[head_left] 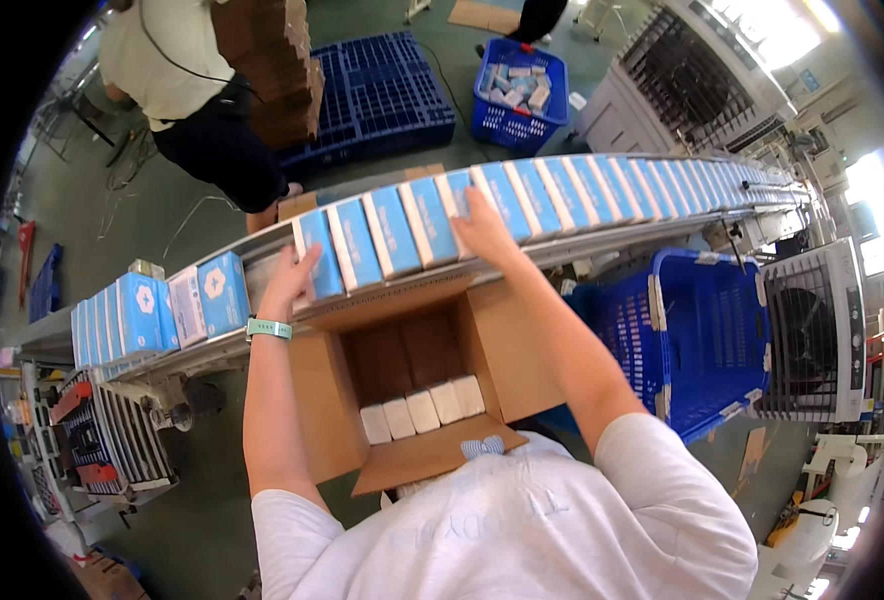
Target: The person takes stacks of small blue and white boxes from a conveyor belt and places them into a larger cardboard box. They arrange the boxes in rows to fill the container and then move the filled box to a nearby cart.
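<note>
A long row of small blue-and-white boxes (389,232) stands side by side on a conveyor (254,272). My left hand (288,278) presses against the box at the row's left end, its fingers round that box's edge. Several boxes to the right, my right hand (484,230) grips another box in the same row, fingers over its top. Between my body and the conveyor sits an open cardboard carton (324,395). Several white-faced boxes (423,411) line its near side. Farther left along the conveyor, past a gap, is another group of blue boxes (140,312).
To the right of the carton stands a blue plastic crate (710,330), beside a grey fan unit (817,330). Beyond the conveyor are a blue basket of small packs (560,85), a blue pallet (387,95), stacked cardboard (267,75) and another person (177,75).
</note>
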The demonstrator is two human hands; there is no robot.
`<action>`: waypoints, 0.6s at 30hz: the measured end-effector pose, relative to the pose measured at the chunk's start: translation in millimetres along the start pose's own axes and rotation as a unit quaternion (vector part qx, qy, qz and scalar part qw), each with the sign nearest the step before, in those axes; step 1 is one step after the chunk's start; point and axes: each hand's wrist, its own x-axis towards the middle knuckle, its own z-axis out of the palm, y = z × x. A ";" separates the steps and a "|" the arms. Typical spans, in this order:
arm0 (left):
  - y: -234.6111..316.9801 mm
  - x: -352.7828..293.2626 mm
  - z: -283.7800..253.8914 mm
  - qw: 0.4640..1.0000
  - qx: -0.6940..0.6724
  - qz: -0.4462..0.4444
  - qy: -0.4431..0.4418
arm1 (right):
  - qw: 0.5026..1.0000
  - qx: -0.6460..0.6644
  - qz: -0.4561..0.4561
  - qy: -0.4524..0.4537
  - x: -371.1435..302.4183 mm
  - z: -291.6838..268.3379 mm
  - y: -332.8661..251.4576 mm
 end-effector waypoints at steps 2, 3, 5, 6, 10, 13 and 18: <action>-13.0 15.4 -11.1 0.987 -0.094 -0.095 -0.086 | 0.986 0.085 0.111 -0.096 11.2 -0.2 -12.5; -30.6 25.5 -19.0 0.990 -0.108 -0.060 -0.074 | 0.965 0.132 0.168 -0.153 17.9 1.1 -11.5; -38.5 29.5 -21.7 0.990 -0.127 -0.024 -0.063 | 0.921 0.097 0.273 -0.261 21.5 10.3 -10.4; -38.2 24.6 -25.2 0.989 -0.138 -0.020 -0.049 | 0.914 0.050 0.292 -0.276 23.7 17.6 -31.5; -14.2 -17.9 -44.2 0.977 -0.196 0.067 0.053 | 0.930 0.258 0.226 -0.129 8.6 15.7 -96.5; 13.5 -78.8 -46.3 0.926 -0.174 0.293 0.162 | 0.929 0.359 0.090 -0.004 -9.4 -29.1 -109.4; 9.5 -132.7 -9.6 0.896 -0.233 0.335 0.175 | 0.914 0.404 0.044 0.005 -61.7 -74.2 -93.8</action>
